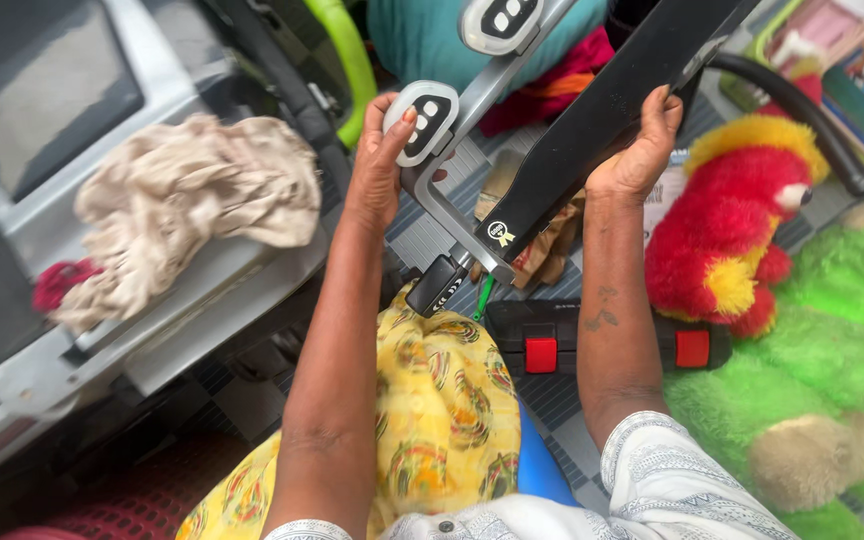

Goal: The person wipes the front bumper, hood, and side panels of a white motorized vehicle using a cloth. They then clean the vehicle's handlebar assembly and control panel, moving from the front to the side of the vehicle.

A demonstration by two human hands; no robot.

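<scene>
Nearest the camera, a white patterned sleeve (672,485) and a yellow printed cloth (442,410) over the lap fill the bottom edge, cut off by the frame. Above them both forearms reach up to a grey and black machine frame (592,120) held over the lap. The left hand (377,165) wraps a grey handle with a button pad (425,120); the thumb lies on the pad and the fingers curl behind it, out of sight. The right hand (642,150) closes on the edge of the frame's black panel, its fingertips hidden behind it. The frame's upper end runs out of view at the top. A black block with red buttons (542,340) lies on the floor beneath, partly covered by the right forearm. A red and yellow plush bird (722,230) rests against a green plush toy (832,350) at right. A crumpled beige rag (192,200) lies on a grey machine (42,110) at left.
</scene>
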